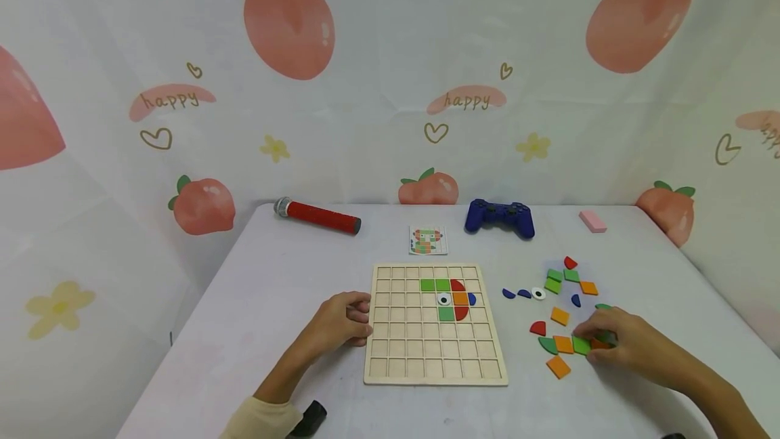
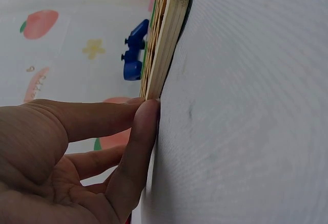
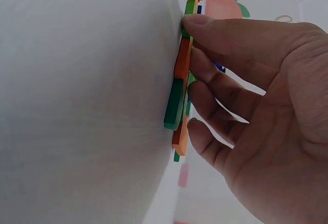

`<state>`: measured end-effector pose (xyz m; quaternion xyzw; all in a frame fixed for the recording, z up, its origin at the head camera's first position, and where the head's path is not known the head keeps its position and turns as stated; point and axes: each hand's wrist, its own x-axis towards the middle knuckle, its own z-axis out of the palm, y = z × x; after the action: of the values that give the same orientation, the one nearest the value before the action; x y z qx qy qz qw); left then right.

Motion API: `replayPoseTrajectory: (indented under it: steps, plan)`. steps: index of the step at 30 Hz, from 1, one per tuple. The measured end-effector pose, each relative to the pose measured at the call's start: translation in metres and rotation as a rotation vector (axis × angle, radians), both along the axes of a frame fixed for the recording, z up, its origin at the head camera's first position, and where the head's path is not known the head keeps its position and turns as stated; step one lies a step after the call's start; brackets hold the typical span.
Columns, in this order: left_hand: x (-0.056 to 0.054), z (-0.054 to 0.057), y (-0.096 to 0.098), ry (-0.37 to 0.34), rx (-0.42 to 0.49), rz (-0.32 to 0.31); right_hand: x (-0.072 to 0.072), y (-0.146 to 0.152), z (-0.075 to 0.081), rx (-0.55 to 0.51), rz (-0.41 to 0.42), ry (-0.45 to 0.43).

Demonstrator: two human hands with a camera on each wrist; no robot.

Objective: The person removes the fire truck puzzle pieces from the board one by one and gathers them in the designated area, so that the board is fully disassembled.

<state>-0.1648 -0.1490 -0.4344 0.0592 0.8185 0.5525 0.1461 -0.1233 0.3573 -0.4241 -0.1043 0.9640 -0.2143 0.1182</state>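
A square wooden grid board (image 1: 405,349) lies in the middle of the table. Its upper right cells hold green squares, red quarter-rounds, an orange square, a blue half-round and an eye disc (image 1: 444,299). My left hand (image 1: 338,320) pinches the board's left edge between thumb and finger, seen close up in the left wrist view. To the right of the board, my right hand (image 1: 634,344) has thumb and index finger on a light green square tile (image 1: 581,345) in a row of pieces. Under its other fingers are an orange piece (image 3: 182,59) and a dark green piece (image 3: 174,103).
Loose pieces lie around the right hand, among them an orange square (image 1: 558,366) and a red one (image 1: 538,328). Behind the board are a pattern card (image 1: 428,240), a red microphone (image 1: 319,216), a blue game controller (image 1: 500,217) and a pink block (image 1: 593,221).
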Motion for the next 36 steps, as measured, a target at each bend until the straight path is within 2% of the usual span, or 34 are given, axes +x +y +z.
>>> replayPoseTrajectory:
  steps: [9, 21, 29, 36]
  plan:
    - [0.0, -0.001, 0.0, -0.001, 0.009, -0.004, 0.001, 0.004, -0.001, 0.023, 0.005, -0.003]
    - [0.0, -0.001, 0.0, -0.004, 0.01, -0.003, 0.003, -0.006, 0.004, -0.01, 0.026, 0.087]
    - [0.0, -0.001, 0.0, -0.006, 0.01, -0.003, -0.008, -0.038, 0.013, -0.081, 0.076, 0.12]
    - [-0.001, -0.002, 0.0, -0.007, 0.01, 0.0, -0.026, -0.072, 0.019, -0.161, 0.169, 0.159]
